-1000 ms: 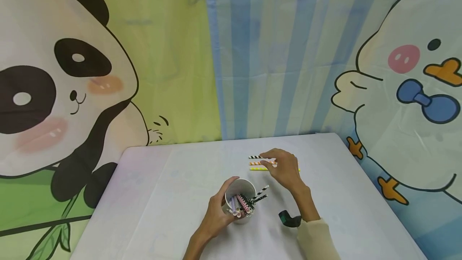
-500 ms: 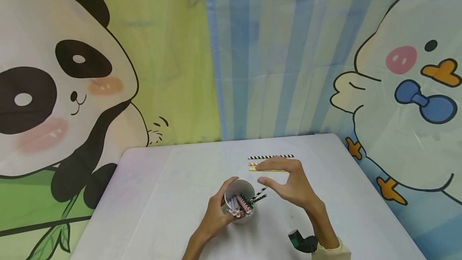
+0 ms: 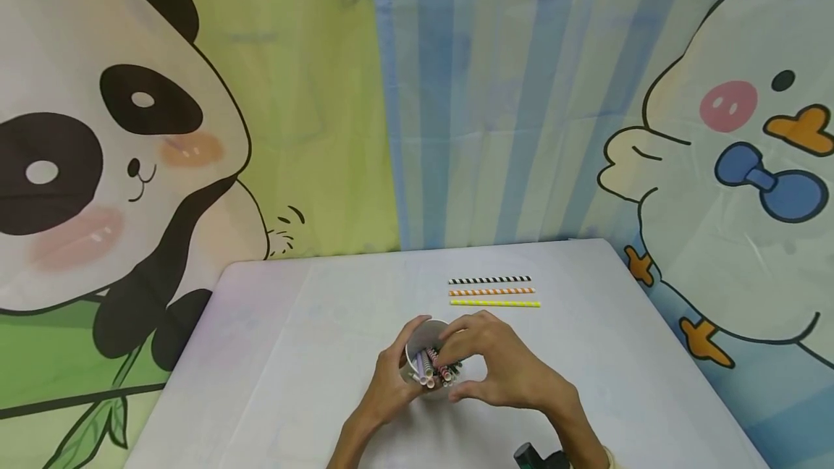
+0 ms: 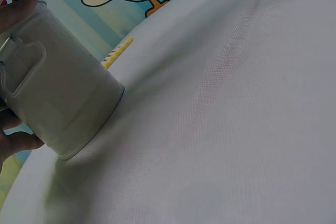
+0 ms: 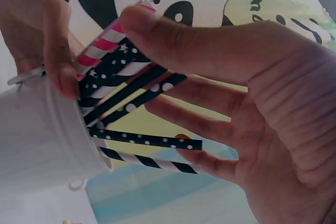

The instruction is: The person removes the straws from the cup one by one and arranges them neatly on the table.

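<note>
My left hand (image 3: 387, 386) grips a small white bucket (image 4: 68, 87), tilted so that its mouth shows in the head view. Several patterned paper straws (image 3: 425, 369) stand in it. My right hand (image 3: 504, 364) is at the bucket's mouth, thumb and fingers spread apart. In the right wrist view the thumb lies by a pink-striped straw (image 5: 105, 45), and the fingers pass behind the black dotted straw (image 5: 149, 140) and its neighbours. Whether they touch the straws I cannot tell. Three straws lie in a row beyond: black-striped (image 3: 490, 280), orange-striped (image 3: 491, 292) and yellow (image 3: 495, 303).
All this is on a white-covered table (image 3: 293, 360). Behind it hang cloths with a panda (image 3: 130, 165) and a white bird figure (image 3: 730, 237). A black wrist device (image 3: 541, 458) shows at my right wrist.
My right hand has left the row of straws, drawn back toward me, and come left to the bucket's mouth. The row is now fully visible. My left hand holds the bucket in place.
</note>
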### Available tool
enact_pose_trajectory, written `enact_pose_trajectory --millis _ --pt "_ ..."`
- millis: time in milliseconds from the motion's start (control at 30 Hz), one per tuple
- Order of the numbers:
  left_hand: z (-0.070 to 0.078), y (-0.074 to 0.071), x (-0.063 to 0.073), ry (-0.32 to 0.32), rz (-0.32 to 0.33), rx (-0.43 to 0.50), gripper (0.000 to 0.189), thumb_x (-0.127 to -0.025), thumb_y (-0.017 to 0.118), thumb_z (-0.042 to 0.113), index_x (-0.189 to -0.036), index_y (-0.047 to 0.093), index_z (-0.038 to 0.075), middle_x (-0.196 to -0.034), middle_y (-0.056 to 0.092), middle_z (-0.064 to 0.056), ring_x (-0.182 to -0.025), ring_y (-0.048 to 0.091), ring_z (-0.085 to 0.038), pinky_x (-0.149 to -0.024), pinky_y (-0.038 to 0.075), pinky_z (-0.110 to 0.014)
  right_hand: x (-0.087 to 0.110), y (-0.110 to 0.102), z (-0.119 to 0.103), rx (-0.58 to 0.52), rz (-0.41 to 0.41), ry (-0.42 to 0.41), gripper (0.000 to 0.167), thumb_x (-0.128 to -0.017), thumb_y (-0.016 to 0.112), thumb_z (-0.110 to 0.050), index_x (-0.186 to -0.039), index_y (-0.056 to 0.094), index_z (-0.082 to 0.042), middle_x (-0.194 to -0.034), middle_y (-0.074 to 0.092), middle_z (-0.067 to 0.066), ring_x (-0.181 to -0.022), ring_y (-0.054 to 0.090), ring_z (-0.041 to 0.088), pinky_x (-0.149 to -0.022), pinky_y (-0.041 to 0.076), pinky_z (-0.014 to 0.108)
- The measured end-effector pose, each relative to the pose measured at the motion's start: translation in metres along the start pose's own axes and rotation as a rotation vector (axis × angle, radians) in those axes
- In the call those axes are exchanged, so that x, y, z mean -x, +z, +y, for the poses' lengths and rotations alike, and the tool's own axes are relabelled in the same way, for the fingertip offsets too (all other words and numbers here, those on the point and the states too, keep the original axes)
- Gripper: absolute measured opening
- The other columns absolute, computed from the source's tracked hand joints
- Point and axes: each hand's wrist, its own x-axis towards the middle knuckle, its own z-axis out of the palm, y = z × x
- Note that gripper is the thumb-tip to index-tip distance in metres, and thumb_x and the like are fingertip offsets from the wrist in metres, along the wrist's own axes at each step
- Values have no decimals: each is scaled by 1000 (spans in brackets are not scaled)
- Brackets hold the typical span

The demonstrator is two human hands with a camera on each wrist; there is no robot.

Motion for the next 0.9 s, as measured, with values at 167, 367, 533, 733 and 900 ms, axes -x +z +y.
enact_pose_trajectory --millis 167,367,533,733,900 --pt "0 0 -1 10 -1 -12 94 -87 91 29 -166 41 36 -149 66 -6 -135 66 -35 -115 54 -59 1 2 -3 21 -29 30 39 -67 102 -20 -102 86 -28 -97 80 -25 -117 71 11 -102 52 42" --pt "0 0 0 28 -1 -19 93 -87 90 26 -166 41 34 -148 66 -7 -134 67 -36 -113 56 -57 2 0 -5 23 -39 44 37 -68 102 -23 -101 86 -31 -96 79 -28 -117 70 11 -103 51 40" --pt "1 0 -1 18 -2 -16 93 -87 90 27 -165 41 36 -148 66 -7 -134 67 -35 -113 56 -56 3 -2 -6 7 -22 8 38 -68 101 -25 -102 85 -31 -100 79 -25 -115 71 9 -102 50 37" --pt "0 0 -1 20 8 -25 93 -87 91 30 -167 42 28 -148 66 -1 -135 66 -28 -114 56 -54 4 -3 -9 -82 28 -26 38 -72 99 -10 -100 85 -29 -101 81 -22 -108 73 6 -101 49 35" --pt "0 1 0 22 16 -19 95 -87 92 29 -167 42 23 -148 66 1 -135 67 -25 -115 56 -51 4 -4 -11 -178 72 -65 37 -76 96 -4 -102 84 -27 -104 82 -16 -104 73 5 -99 50 35"
